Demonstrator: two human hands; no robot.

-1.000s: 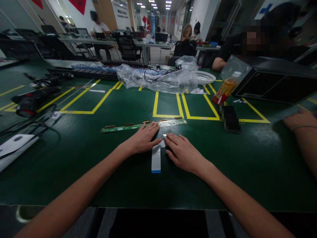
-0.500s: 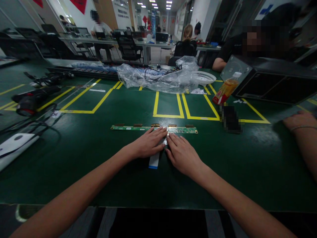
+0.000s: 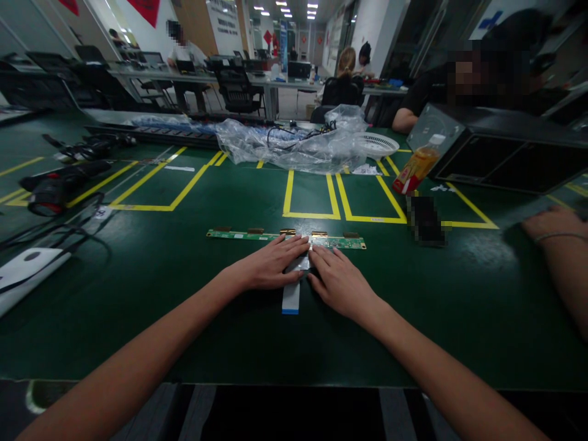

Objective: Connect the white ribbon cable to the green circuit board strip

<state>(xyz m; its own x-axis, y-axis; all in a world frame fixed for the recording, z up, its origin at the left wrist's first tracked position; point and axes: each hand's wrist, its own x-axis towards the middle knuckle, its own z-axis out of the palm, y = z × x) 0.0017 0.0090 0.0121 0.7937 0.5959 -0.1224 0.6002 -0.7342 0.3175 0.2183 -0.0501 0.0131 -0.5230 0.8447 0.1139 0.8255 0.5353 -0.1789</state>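
A long, narrow green circuit board (image 3: 243, 236) lies across the table, with several brownish flexible tabs along its far edge. From its middle a flat white ribbon cable (image 3: 291, 298) runs toward me, ending in a blue strip. My left hand (image 3: 272, 262) lies palm down over the cable and the board's near edge, fingers stretched out. Close beside it, my right hand (image 3: 337, 278) also lies flat, its fingertips at the board's near edge by the cable. The joint between cable and board is mostly hidden under the fingers.
Yellow tape outlines mark the green table (image 3: 138, 331). Beyond are clear plastic wrapping (image 3: 294, 150), a white basket (image 3: 379, 144), a drink bottle (image 3: 419, 164), a dark blurred object (image 3: 427, 219) and a black case (image 3: 509, 150). Another person's arm (image 3: 563, 251) rests at right; cables (image 3: 82, 223) lie left.
The cable's free end has swung slightly right and now points more directly toward me. More of the cable shows between my hands, which have barely moved.
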